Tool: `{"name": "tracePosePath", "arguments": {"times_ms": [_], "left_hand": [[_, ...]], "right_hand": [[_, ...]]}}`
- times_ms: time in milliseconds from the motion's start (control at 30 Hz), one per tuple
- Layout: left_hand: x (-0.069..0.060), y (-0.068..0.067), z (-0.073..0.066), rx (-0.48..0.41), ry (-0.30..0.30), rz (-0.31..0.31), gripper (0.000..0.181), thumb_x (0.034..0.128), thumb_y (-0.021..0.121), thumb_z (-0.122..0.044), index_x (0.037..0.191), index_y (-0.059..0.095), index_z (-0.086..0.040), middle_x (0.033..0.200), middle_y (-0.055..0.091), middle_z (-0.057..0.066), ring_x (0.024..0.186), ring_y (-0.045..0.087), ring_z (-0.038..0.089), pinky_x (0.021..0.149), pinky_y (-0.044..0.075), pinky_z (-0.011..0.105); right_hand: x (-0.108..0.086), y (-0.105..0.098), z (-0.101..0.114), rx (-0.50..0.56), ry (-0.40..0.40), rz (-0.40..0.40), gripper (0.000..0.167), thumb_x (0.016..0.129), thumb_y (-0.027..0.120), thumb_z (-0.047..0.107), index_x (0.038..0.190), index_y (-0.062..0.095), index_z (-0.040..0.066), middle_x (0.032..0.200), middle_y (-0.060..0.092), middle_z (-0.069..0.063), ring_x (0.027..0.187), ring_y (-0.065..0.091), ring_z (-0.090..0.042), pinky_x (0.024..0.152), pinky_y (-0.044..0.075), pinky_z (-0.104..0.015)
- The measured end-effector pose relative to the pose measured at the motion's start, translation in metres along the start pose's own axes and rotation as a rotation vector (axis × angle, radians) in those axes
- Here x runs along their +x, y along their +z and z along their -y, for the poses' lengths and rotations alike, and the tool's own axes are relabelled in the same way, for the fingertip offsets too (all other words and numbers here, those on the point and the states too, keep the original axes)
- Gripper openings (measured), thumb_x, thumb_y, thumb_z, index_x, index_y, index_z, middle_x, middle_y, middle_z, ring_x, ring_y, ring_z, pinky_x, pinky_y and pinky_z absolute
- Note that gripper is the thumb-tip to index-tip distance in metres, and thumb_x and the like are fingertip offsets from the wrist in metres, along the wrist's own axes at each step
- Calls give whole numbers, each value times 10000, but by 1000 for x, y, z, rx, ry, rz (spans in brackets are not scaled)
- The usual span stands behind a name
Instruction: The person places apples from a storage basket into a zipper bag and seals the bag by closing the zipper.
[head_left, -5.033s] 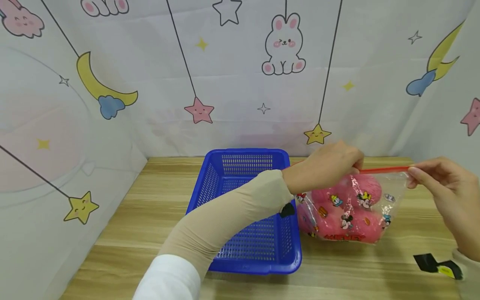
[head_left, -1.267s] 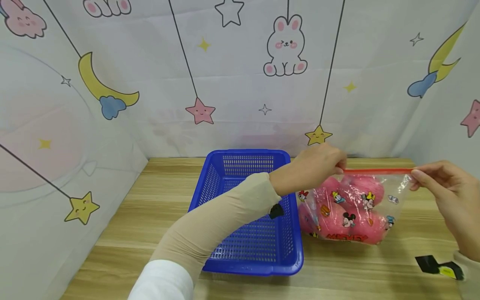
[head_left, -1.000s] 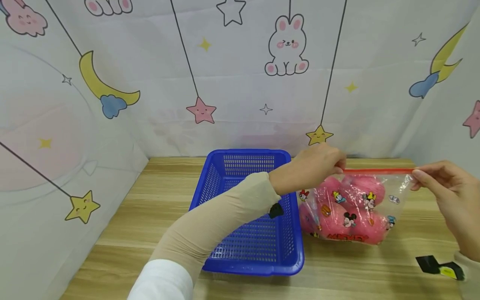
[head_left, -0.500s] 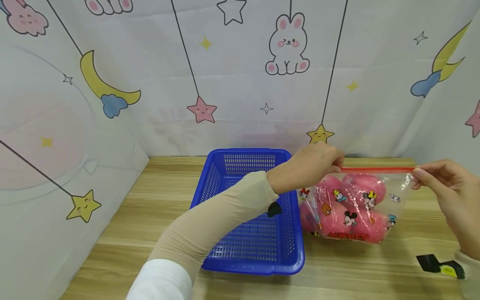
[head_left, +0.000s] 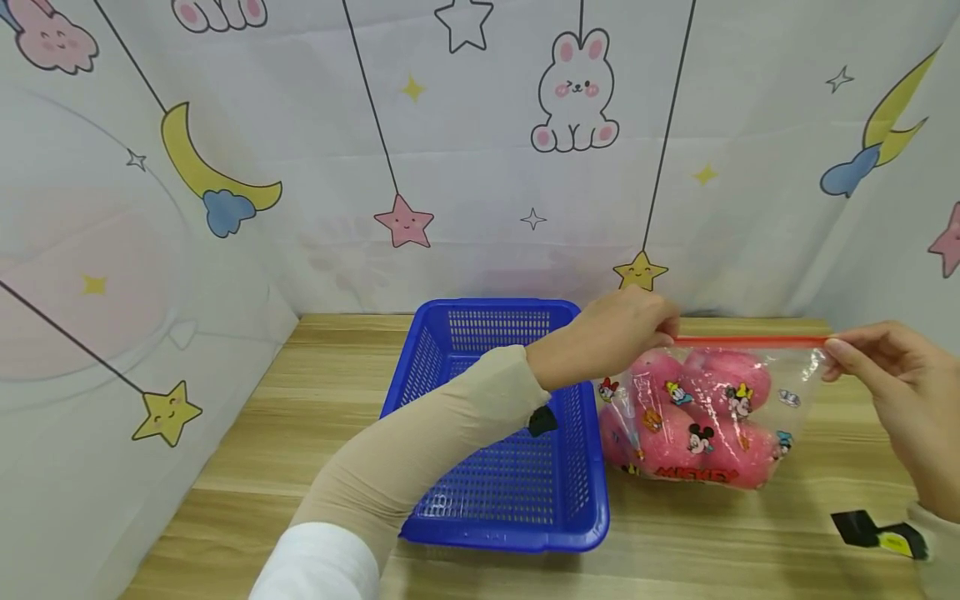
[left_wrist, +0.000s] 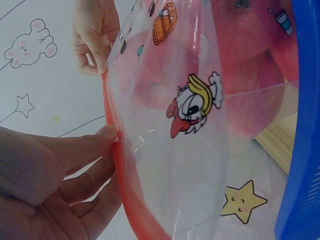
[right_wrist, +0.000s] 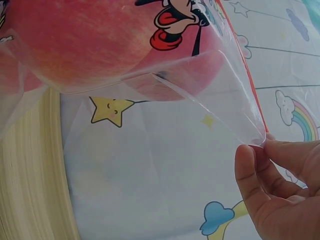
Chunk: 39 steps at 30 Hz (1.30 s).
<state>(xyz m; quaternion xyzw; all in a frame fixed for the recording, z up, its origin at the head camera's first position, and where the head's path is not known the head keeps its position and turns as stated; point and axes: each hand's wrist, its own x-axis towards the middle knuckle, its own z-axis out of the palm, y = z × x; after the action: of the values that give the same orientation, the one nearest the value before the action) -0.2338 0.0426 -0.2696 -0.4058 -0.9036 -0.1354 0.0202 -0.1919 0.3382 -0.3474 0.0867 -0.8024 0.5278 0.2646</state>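
Note:
A clear zip bag point(head_left: 701, 437) with cartoon prints and a red zip strip point(head_left: 757, 342) stands on the table, right of the blue basket. Several red apples point(right_wrist: 85, 40) fill its lower part. My left hand point(head_left: 611, 337) reaches across the basket and pinches the strip between thumb and fingers, partway along from the left. At the bag's top right corner, my right hand point(head_left: 911, 387) pinches the end of the strip, keeping the top edge stretched straight. The left wrist view shows the strip running on beyond my left thumb point(left_wrist: 100, 140). My left hand hides the bag's top left corner in the head view.
The blue plastic basket point(head_left: 510, 537) with slotted sides stands left of the bag, close to it, partly under my left forearm. The wooden table point(head_left: 285, 433) is bordered at the back and sides by a printed white cloth point(head_left: 480, 167).
My left hand has slid leftward along the red strip, from near the bag's middle toward its left end, uncovering more strip. The right hand stays at the right corner.

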Motion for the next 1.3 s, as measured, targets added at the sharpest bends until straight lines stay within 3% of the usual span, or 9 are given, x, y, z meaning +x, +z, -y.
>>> {"name": "tracePosePath", "arguments": {"times_ms": [233,700,1300], "left_hand": [[-3,1,4,0,-3,-12,168,1003,605,-239,994,724,-121,897,643,-91,808,552,34,717,442,142],[-7,1,8,-12,-4,-38,135,999,614,-211,975,721,-132,908,646,-79,843,551,41,737,446,144],[-11,1,13,-15,1,-42,131,981,637,-220,992,728,-127,910,655,-75,809,562,38,733,452,144]], "right_hand": [[1,1,-1,-12,-6,-16,102,964,572,-65,969,656,-7,805,655,144,624,589,-3,665,484,-81],[1,2,0,23,13,-1,200,971,554,-70,941,677,84,803,656,135,629,587,-6,662,481,-75],[0,1,-2,17,8,-10,169,970,560,-62,930,676,54,767,657,124,609,590,-8,674,479,-76]]}}
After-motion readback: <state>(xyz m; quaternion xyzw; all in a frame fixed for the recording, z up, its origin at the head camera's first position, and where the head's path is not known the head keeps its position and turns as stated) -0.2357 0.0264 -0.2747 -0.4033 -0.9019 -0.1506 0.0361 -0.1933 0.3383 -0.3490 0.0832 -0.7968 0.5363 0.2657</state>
